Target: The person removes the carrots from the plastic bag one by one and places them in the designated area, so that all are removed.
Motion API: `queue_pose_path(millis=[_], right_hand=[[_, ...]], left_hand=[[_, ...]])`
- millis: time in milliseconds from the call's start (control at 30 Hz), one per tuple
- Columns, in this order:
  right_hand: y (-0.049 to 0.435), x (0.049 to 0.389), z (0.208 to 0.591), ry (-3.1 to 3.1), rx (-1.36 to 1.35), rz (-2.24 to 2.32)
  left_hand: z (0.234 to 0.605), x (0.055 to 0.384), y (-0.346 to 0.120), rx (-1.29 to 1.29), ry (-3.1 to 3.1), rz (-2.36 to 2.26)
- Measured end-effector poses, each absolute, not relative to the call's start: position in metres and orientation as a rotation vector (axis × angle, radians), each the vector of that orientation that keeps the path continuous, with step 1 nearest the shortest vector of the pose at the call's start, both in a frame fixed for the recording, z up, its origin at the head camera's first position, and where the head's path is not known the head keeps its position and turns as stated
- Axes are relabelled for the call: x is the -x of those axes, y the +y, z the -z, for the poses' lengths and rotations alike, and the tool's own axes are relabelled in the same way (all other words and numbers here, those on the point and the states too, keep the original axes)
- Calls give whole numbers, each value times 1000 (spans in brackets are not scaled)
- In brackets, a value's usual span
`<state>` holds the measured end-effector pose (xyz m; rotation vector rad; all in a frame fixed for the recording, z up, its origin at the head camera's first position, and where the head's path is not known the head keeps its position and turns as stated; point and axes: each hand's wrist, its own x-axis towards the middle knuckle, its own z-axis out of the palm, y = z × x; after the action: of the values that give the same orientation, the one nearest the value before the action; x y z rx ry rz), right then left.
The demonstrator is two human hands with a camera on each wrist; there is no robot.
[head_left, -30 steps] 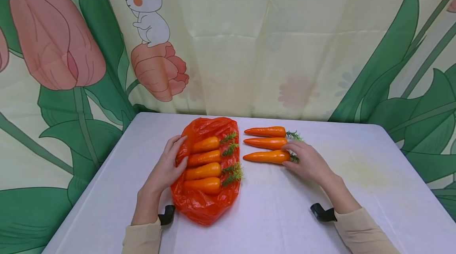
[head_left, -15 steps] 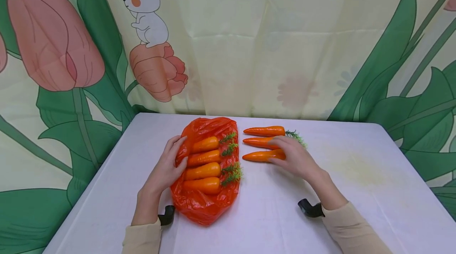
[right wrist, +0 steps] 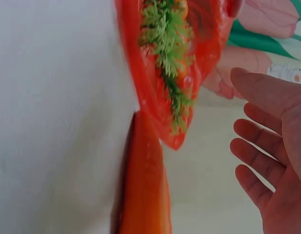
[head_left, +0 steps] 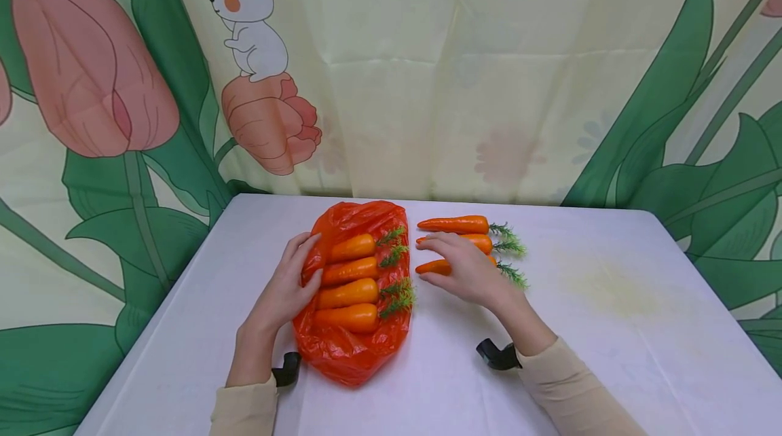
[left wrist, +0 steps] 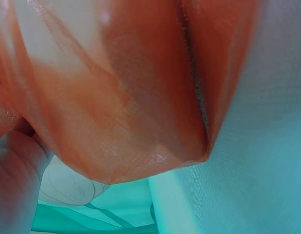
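A red plastic bag (head_left: 351, 361) lies on the table with its mouth facing right. Several orange carrots (head_left: 349, 293) with green tops lie side by side in it. My left hand (head_left: 282, 286) holds the bag's left side; the left wrist view shows mostly the stretched bag (left wrist: 141, 107). Right of the bag, three carrots lie in a column: the far one (head_left: 455, 224), the middle one (head_left: 481, 242) and the near one (head_left: 432, 267). Over the middle and near carrots hovers my right hand (head_left: 469, 271), partly hiding them. In the right wrist view its fingers (right wrist: 260, 141) are spread and hold nothing.
A white cloth covers the table (head_left: 611, 327). Behind it hangs a curtain (head_left: 391, 83) printed with tulips and a rabbit. A black wrist camera (head_left: 497, 354) sits on the right wrist, another (head_left: 287, 369) on the left.
My right hand has moved left from the leafy ends of the carrots toward their tips and the bag. The three loose carrots lie almost unmoved, and my left hand stays on the bag.
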<state>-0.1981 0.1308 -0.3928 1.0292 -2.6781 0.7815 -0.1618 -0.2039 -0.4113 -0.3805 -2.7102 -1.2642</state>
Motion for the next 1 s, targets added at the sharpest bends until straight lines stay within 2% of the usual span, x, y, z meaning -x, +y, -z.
queue_pose_path(millis=[700,1000], right_hand=[[66,188,403,-2698,-1294,-816],[45,177,410,-2717,-1401,-671]], left_hand=[[411,162,-205,385,-2710,1263],[411,162,-205,379,-2718,1272]])
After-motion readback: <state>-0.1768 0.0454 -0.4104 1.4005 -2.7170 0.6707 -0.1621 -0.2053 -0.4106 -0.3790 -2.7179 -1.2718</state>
